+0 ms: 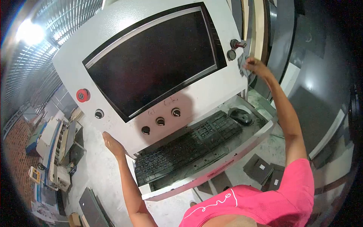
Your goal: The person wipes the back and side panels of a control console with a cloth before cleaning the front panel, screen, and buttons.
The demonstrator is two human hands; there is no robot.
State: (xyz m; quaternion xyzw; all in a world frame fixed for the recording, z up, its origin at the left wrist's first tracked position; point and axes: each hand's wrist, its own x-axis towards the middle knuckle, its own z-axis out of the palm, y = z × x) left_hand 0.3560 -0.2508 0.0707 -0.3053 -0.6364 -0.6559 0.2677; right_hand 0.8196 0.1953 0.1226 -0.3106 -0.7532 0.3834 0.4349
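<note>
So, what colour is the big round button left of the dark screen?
Red. The big round button shows best in the head view.

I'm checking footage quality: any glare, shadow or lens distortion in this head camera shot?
Head view: strong fisheye bowing the control panel, black vignette at the corners; a lamp blows out top left; a soft shadow falls on the panel below the dark screen; the right hand gripping a cloth looks slightly soft.
</note>
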